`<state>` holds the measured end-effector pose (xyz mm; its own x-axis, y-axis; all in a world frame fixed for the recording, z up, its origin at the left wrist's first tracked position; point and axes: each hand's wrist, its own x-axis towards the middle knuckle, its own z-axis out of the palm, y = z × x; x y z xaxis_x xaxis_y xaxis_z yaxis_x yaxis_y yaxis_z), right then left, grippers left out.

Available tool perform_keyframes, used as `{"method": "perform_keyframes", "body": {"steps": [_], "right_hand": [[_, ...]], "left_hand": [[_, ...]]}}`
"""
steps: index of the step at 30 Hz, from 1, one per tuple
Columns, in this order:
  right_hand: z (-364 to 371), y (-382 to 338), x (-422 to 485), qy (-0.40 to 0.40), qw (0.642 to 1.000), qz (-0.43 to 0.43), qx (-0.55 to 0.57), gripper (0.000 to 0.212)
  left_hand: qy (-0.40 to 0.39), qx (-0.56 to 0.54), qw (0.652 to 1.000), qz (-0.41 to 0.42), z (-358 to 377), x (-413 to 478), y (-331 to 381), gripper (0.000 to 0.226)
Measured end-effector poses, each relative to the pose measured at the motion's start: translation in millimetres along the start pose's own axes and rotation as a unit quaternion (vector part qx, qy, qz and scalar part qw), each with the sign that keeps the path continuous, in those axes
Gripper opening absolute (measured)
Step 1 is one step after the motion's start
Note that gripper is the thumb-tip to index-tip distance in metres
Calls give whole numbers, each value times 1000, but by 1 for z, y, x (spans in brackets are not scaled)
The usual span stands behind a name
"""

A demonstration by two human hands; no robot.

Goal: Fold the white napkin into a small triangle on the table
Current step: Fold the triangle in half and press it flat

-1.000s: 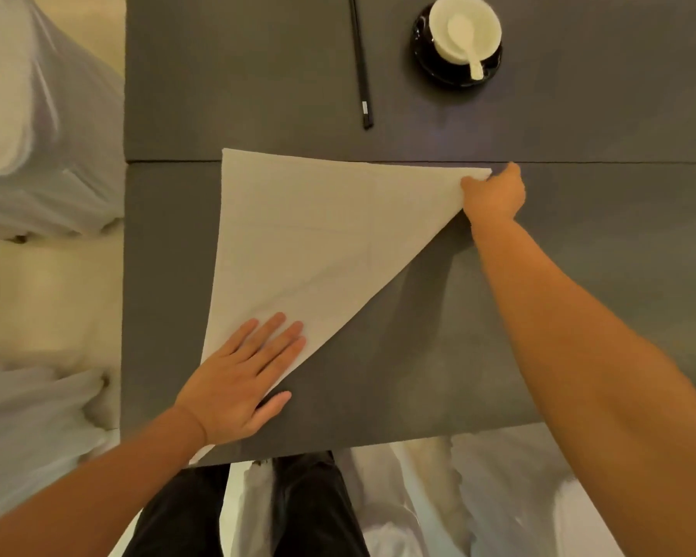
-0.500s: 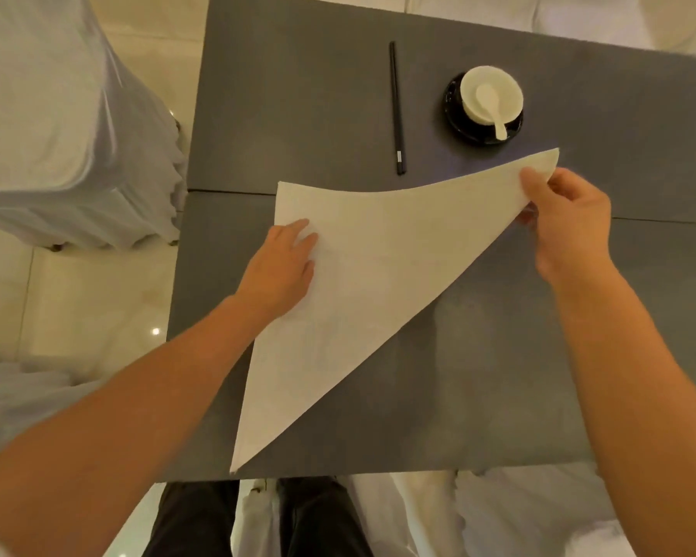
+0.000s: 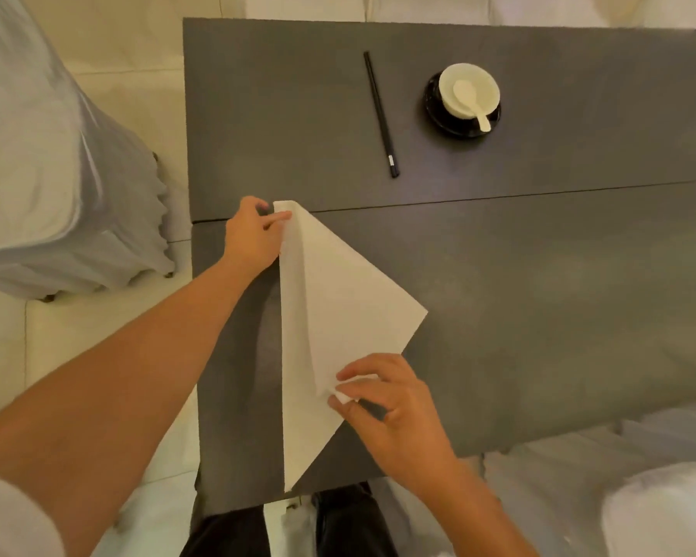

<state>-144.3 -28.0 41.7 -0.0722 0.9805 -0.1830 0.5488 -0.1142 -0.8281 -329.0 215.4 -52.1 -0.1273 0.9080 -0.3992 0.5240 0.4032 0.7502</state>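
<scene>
The white napkin [image 3: 350, 311] lies on the dark grey table [image 3: 539, 295] near its left edge, folded over into a smaller triangle whose top layer still bulges off the surface. My left hand [image 3: 254, 235] pinches the napkin's far corner by the table seam. My right hand [image 3: 386, 400] grips the folded-over corner near the napkin's lower part, fingers closed on the cloth. The napkin's lowest point reaches the table's near edge.
A black chopstick pair [image 3: 380, 114] lies at the far middle of the table. To its right a white bowl with a spoon [image 3: 469, 94] sits on a black saucer. White-covered chairs [image 3: 49, 174] stand at the left, and one stands at the lower right. My dark trousers show below the table.
My right hand carried the napkin's far-right corner down and left, folding the large triangle in half. My left hand shifted from lying flat on the cloth to pinching the far-left corner.
</scene>
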Motion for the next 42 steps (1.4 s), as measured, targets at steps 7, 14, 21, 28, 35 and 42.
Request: {"method": "perform_keyframes", "body": {"steps": [7, 14, 21, 28, 35, 42], "right_hand": [[68, 15, -34, 61, 993, 83, -60, 13], [116, -5, -60, 153, 965, 183, -113, 10], [158, -25, -76, 221, 919, 311, -96, 22], [178, -30, -79, 214, 916, 324, -103, 25], [192, -35, -83, 211, 903, 363, -94, 24], [201, -35, -78, 320, 818, 472, 73, 9]], "left_hand": [[-55, -68, 994, -71, -15, 33, 6, 37], [-111, -123, 980, -112, -25, 43, 14, 34], [-114, -125, 981, -100, -21, 49, 17, 29], [-108, -108, 986, -73, -21, 49, 16, 21], [-125, -117, 985, -39, -25, 38, 16, 28], [-105, -54, 993, -10, -22, 30, 20, 35]]}}
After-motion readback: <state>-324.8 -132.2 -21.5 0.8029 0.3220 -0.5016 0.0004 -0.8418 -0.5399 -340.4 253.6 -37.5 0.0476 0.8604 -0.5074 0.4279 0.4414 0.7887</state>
